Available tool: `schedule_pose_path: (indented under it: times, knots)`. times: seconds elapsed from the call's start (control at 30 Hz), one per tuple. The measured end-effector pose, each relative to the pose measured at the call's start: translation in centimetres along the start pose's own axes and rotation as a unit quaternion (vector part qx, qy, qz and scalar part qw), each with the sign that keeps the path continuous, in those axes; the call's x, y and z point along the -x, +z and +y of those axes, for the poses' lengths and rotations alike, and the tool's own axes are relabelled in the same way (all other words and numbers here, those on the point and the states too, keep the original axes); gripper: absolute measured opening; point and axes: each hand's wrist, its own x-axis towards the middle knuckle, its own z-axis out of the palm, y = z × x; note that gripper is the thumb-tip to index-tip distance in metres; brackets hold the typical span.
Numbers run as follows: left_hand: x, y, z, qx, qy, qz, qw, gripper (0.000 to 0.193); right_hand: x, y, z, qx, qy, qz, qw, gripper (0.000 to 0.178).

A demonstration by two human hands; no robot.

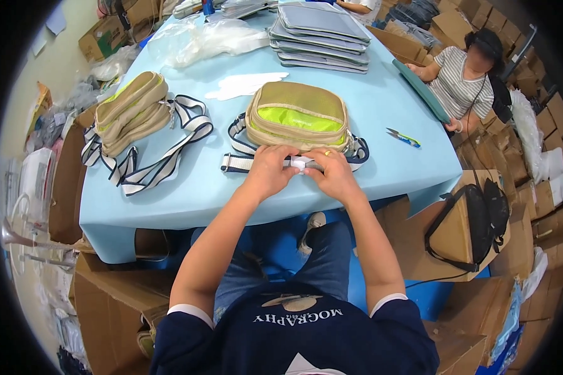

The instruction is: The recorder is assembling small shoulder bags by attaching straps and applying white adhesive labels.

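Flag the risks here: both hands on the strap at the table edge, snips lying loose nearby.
1. Both hands, left hand and right hand, work the strap right at the table edge; a tug could drag the bag off.
2. The snips lie loose near the right edge and could get knocked off.
3. The second bag's strap loops lie close to the front edge and might snag.

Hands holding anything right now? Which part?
Both hands, left hand and right hand, pinch the bag's strap at the table's near edge, at a small white piece between the fingers. What that piece is cannot be told.
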Motion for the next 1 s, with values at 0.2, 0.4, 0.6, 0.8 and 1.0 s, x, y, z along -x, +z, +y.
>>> schedule_pose_path:
  times: [0.2, 0.4, 0.6, 0.8, 1.0]
  knots:
    - [-0.8, 0.0, 1.5, -0.034, -0.058, -0.04, 0.997, 0.035, -0.6, -0.2, -0.5, -0.008, 0.029, -0.024, 0.999, 0.026]
    - [-1.1, 0.0, 0.5, 0.131, -0.136, -0.055, 0.981, 0.029, -0.8, 0.0, -0.7, -0.025, 0.041, -0.025, 0.999, 0.019]
    - [-0.9, -0.5, 0.5, 0.076, -0.116, -0.079, 0.987, 0.029, -0.6, 0.6, -0.1, -0.048, 0.057, -0.006, 0.997, 0.015]
    - [0.3, 0.1, -0.4, 0.014, 0.009, -0.023, 1.0, 0.027, -1.0, 0.4, 0.3, -0.195, 0.165, -0.08, 0.963, 0.02]
    - [0.3, 0.8, -0.5, 0.078, 0.064, 0.057, 0.993, 0.018, -0.9, 0.1, 0.5, -0.146, 0.075, -0.088, 0.983, 0.03]
